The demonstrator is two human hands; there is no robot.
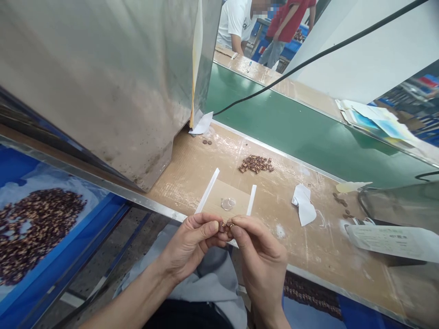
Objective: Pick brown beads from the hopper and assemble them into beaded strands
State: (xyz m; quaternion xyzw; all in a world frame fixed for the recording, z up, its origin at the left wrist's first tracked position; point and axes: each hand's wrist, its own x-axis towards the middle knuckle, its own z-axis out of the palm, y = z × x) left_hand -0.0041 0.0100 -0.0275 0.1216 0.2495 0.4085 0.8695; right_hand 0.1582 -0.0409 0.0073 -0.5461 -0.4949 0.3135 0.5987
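My left hand (195,240) is closed in a pinch on a small copper-brown piece (222,226) at the table's front edge. Fingertip to fingertip with it, my right hand (259,251) pinches a similar shiny brown piece (230,224); fingers partly cover both, so I cannot tell whether they are joined. Just beyond the hands lies a clear round disc (228,204) on a brown board patch, between two white strips (207,191). Farther back a loose pile of small copper-brown pieces (255,164) rests on the brown covered tabletop (274,201).
A large metal housing (137,91) stands at left. Behind the table runs a green conveyor belt (274,119), crossed by a black cable (295,71). A blue tray (96,214) of brown pieces sits lower left. White paper (303,204) lies right. Two people are at the back.
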